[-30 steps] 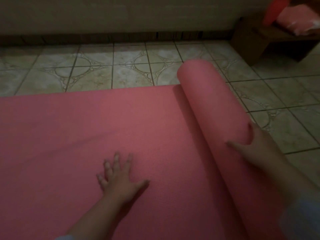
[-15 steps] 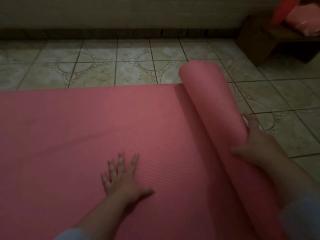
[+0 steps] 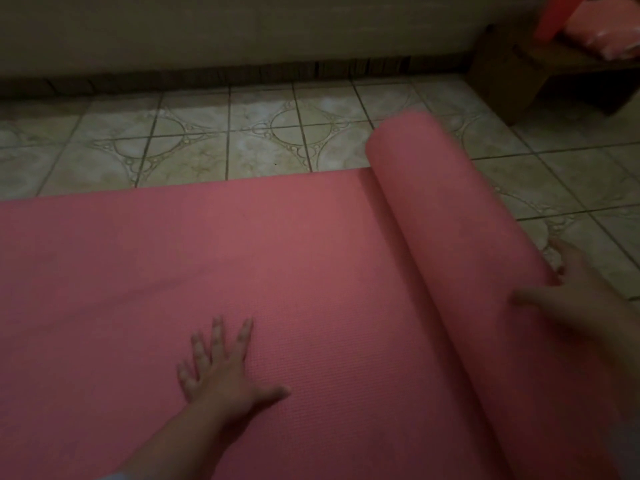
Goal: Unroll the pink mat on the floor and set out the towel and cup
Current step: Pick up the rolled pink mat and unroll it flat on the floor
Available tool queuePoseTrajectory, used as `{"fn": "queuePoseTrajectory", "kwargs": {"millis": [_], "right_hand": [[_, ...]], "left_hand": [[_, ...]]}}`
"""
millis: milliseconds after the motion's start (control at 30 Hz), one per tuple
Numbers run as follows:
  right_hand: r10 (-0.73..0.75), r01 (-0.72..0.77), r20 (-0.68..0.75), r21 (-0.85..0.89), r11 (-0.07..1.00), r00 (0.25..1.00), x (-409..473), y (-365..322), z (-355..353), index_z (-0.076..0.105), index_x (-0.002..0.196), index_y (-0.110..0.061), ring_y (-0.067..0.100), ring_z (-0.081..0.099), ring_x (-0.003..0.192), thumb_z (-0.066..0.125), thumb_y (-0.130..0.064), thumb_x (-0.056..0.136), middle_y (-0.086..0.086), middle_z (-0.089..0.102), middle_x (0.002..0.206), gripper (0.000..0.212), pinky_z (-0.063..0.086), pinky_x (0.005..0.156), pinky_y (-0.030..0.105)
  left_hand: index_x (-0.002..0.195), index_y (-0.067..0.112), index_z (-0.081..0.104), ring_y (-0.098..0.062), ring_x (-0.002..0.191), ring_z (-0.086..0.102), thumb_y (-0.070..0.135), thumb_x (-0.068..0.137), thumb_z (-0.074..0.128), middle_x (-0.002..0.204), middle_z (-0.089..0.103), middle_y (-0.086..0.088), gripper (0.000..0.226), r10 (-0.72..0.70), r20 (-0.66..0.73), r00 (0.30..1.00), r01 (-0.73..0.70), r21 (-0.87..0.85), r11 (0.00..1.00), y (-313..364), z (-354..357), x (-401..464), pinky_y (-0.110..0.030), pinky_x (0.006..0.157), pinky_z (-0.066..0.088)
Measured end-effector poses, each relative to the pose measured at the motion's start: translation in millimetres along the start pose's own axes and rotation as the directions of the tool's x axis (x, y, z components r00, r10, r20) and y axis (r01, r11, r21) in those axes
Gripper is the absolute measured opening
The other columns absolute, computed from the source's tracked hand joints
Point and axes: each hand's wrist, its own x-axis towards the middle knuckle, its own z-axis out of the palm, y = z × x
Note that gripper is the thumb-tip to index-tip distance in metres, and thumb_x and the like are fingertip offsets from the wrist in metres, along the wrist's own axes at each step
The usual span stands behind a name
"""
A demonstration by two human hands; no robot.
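The pink mat [image 3: 242, 258] lies partly unrolled across the tiled floor, its flat part filling the left and centre. The rolled part [image 3: 440, 202] runs diagonally at the right. My left hand [image 3: 221, 372] presses flat on the unrolled surface, fingers spread. My right hand [image 3: 575, 303] rests on the right side of the roll near its lower end, thumb on top and fingers on the far side. At the top right, a red cup-like object [image 3: 550, 15] and a pink bundle [image 3: 606, 26] that may be the towel sit on a low wooden bench.
Patterned beige floor tiles [image 3: 242, 140] stretch beyond the mat toward a dark skirting and wall. The low wooden bench [image 3: 512, 71] stands in the far right corner. Bare tiles [image 3: 554, 174] lie to the right of the roll. The room is dim.
The roll has moved rightward, leaving more mat flat. My right hand has travelled with it. My left hand stays pressed on the flat part.
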Motion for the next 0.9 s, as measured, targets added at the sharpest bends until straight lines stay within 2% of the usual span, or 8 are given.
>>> {"fn": "queuePoseTrajectory", "kwargs": {"millis": [100,200,300,367,467,567,667,900], "right_hand": [[-0.028,0.039,0.060,-0.193,0.981,0.998,-4.1,6.3,14.8,0.028,0.147,-0.015,0.038,0.039,0.133,0.081,-0.041,0.065,0.023,0.038,0.147,0.101,0.035,0.109,0.048],[-0.013,0.045,0.129,-0.249,0.968,0.992,-13.7,-3.0,30.3,0.014,0.151,-0.020,0.033,0.024,0.143,0.075,-0.071,0.045,0.017,0.024,0.156,0.133,0.026,0.115,0.048],[0.043,-0.010,0.086,-0.354,0.935,0.995,-23.3,-8.4,47.4,-0.001,0.150,-0.034,0.037,0.018,0.144,0.071,-0.080,0.035,0.021,0.016,0.157,0.143,0.025,0.112,0.057],[0.079,-0.041,0.064,-0.458,0.888,0.995,-32.1,-12.5,61.8,-0.011,0.147,-0.041,0.040,0.019,0.142,0.074,-0.078,0.038,0.026,0.014,0.154,0.142,0.027,0.109,0.060],[0.014,0.019,0.059,-0.526,0.851,0.998,-37.1,-17.3,78.4,-0.009,0.147,-0.040,0.039,0.044,0.125,0.081,-0.061,0.048,0.026,0.039,0.137,0.136,0.042,0.099,0.050],[-0.027,0.075,0.108,-0.471,0.879,0.994,-33.8,-24.2,78.1,-0.004,0.148,-0.037,0.038,0.058,0.110,0.081,-0.036,0.057,0.023,0.056,0.123,0.124,0.049,0.091,0.044],[-0.052,0.116,0.167,-0.396,0.911,0.985,-36.2,-35.0,76.2,-0.004,0.149,-0.035,0.038,0.063,0.102,0.074,-0.017,0.064,0.023,0.062,0.117,0.116,0.048,0.078,0.034],[-0.086,0.183,0.327,-0.280,0.942,0.941,-65.5,-59.3,95.1,-0.018,0.146,-0.041,0.033,0.063,0.101,0.068,-0.015,0.071,0.017,0.062,0.116,0.117,0.045,0.074,0.028]], "left_hand": [[0.116,0.061,-0.040,-0.029,0.140,-0.035,0.095,0.023,0.049,0.131,-0.057,0.015,0.133,-0.005,-0.009,1.000,0.005,-0.013,1.000,0.2,-1.3,0.9,-0.060,0.113,-0.005],[0.117,0.062,-0.038,-0.027,0.139,-0.036,0.098,0.020,0.046,0.130,-0.057,0.016,0.133,-0.011,-0.007,1.000,0.011,-0.018,1.000,0.8,-1.1,1.9,-0.059,0.113,-0.007],[0.132,0.063,-0.023,-0.026,0.141,-0.034,0.103,0.021,0.032,0.137,-0.050,0.018,0.131,-0.034,-0.038,0.999,0.032,-0.045,0.998,1.5,1.7,2.5,-0.058,0.113,-0.009],[0.138,0.061,-0.014,-0.028,0.142,-0.031,0.103,0.021,0.029,0.149,-0.041,0.011,0.131,-0.066,-0.069,0.995,0.061,-0.074,0.995,12.1,2.4,3.0,-0.061,0.112,-0.008],[0.139,0.057,-0.016,-0.031,0.141,-0.031,0.100,0.020,0.035,0.155,-0.032,0.004,0.136,-0.033,-0.066,0.997,0.030,-0.053,0.998,37.4,4.6,1.9,-0.065,0.110,-0.008],[0.127,0.054,-0.036,-0.028,0.134,-0.043,0.098,0.026,0.043,0.142,-0.050,0.006,0.136,0.059,0.006,0.998,-0.059,0.008,0.998,46.2,13.4,0.1,-0.061,0.110,-0.016],[0.118,0.059,-0.040,-0.035,0.134,-0.042,0.095,0.031,0.050,0.134,-0.056,0.004,0.131,0.015,0.030,0.999,-0.015,0.009,1.000,37.6,10.8,1.4,-0.061,0.112,-0.014],[0.116,0.064,-0.038,-0.035,0.138,-0.036,0.095,0.026,0.049,0.138,-0.052,0.008,0.129,-0.062,0.019,0.998,0.062,-0.011,0.998,20.9,-1.9,-4.6,-0.067,0.110,-0.006]]}}
